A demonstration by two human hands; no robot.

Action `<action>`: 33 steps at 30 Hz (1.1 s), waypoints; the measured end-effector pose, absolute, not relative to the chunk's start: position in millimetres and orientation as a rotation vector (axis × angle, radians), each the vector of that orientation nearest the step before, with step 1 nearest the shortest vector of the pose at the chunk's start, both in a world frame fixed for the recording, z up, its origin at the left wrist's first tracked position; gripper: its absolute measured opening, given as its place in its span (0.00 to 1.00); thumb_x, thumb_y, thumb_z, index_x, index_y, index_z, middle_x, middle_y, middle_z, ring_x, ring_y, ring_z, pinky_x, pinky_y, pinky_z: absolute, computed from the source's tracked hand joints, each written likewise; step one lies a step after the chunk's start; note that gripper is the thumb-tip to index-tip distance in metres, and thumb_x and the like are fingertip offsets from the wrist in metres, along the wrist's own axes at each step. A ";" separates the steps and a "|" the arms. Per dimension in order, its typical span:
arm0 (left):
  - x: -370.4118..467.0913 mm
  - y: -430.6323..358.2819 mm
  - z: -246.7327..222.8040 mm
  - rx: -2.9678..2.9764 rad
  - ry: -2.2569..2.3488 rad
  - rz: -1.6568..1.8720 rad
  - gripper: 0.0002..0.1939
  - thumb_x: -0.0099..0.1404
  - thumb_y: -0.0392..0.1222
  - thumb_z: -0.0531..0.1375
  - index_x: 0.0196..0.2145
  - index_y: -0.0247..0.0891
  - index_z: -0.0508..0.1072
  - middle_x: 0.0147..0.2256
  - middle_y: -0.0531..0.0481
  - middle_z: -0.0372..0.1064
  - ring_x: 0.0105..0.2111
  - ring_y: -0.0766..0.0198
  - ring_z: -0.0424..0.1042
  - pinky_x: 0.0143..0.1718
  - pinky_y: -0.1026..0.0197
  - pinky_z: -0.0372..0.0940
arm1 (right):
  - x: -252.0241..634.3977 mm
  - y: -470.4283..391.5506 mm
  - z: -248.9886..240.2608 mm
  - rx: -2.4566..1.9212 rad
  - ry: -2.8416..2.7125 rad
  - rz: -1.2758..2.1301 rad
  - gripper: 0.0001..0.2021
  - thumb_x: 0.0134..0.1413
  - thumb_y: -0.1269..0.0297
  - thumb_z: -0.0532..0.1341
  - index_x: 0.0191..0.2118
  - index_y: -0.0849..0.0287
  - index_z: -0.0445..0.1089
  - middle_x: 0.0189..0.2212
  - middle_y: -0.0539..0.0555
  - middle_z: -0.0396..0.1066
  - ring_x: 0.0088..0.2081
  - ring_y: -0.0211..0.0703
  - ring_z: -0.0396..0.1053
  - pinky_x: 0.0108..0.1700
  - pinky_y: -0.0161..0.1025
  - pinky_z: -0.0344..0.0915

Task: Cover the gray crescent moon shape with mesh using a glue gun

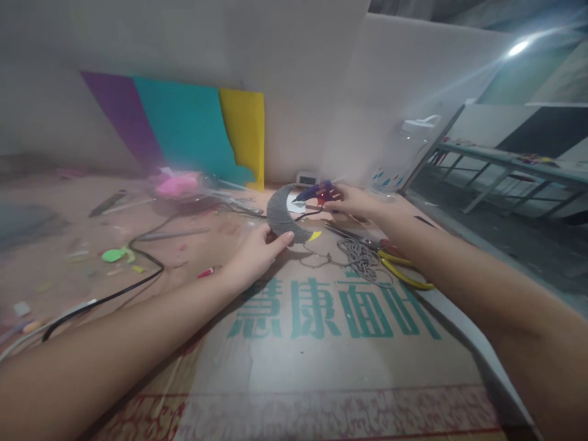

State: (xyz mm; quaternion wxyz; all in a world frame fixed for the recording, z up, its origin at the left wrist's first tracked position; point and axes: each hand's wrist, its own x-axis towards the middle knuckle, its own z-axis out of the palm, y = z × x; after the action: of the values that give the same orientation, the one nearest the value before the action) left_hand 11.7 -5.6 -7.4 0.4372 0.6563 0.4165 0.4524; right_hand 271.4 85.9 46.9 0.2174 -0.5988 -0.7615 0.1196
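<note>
A crescent shape (281, 214) wrapped in grey yarn, with a yellow tip at its lower right end, is held by its lower left edge in my left hand (260, 251). My right hand (346, 201) grips a dark blue glue gun (325, 191) with a small red light; its nozzle points left at the inner side of the crescent. A tangle of grey yarn (362, 257) lies below my right hand, and a thin strand runs from it toward the crescent. Yellow-handled scissors (404, 269) rest beside the yarn.
A printed cardboard sheet (303, 367) covers the near table. At the left are a black cable (147, 278), a green piece (113, 255) and scraps. Behind stand a purple, teal and yellow board (184, 128), a small white device (307, 178) and a clear bottle (399, 153).
</note>
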 end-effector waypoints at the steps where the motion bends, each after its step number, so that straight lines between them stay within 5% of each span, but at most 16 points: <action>1: 12.1 -6.2 -6.2 1.629 1.032 1.127 0.12 0.60 0.49 0.61 0.30 0.36 0.69 0.26 0.53 0.68 0.25 0.65 0.65 0.28 0.64 0.59 | 267.0 90.1 45.9 -1.656 -2.064 0.401 0.23 0.50 0.58 0.68 0.51 0.59 0.70 0.47 0.60 0.75 0.44 0.48 0.73 0.48 0.43 0.68; 11: 12.6 -8.6 -3.9 1.620 1.038 1.094 0.11 0.61 0.48 0.60 0.29 0.37 0.69 0.24 0.54 0.67 0.24 0.66 0.64 0.28 0.64 0.58 | 257.2 107.9 25.4 -1.781 -1.767 0.481 0.04 0.49 0.69 0.65 0.34 0.61 0.71 0.24 0.53 0.73 0.26 0.42 0.70 0.30 0.37 0.67; 23: 13.3 -7.8 -6.7 1.405 1.053 1.149 0.11 0.59 0.47 0.60 0.29 0.36 0.67 0.24 0.53 0.68 0.24 0.67 0.65 0.26 0.64 0.59 | 250.8 41.1 53.5 -1.627 -1.764 0.556 0.10 0.57 0.60 0.62 0.33 0.61 0.74 0.32 0.59 0.79 0.35 0.47 0.77 0.42 0.42 0.72; 28: 14.2 -10.1 -3.9 1.304 1.047 1.170 0.11 0.58 0.47 0.60 0.30 0.36 0.67 0.24 0.52 0.67 0.25 0.66 0.67 0.28 0.63 0.62 | 249.0 -15.4 35.4 -1.276 -1.734 0.359 0.11 0.59 0.59 0.61 0.43 0.56 0.75 0.44 0.55 0.78 0.44 0.46 0.75 0.51 0.44 0.69; 33: 13.4 -10.0 -1.9 1.326 1.024 1.219 0.11 0.58 0.46 0.61 0.29 0.36 0.67 0.24 0.53 0.67 0.24 0.67 0.66 0.26 0.64 0.60 | 251.0 -36.6 19.6 -1.322 -1.771 0.297 0.07 0.59 0.57 0.60 0.37 0.52 0.72 0.36 0.51 0.77 0.39 0.45 0.74 0.48 0.44 0.69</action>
State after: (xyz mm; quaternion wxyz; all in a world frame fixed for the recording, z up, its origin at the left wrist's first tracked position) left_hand 13.4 -10.0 -1.9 0.5096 0.5506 0.4253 0.5063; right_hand 251.0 -36.6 19.6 0.4402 -0.5324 -0.7131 0.1195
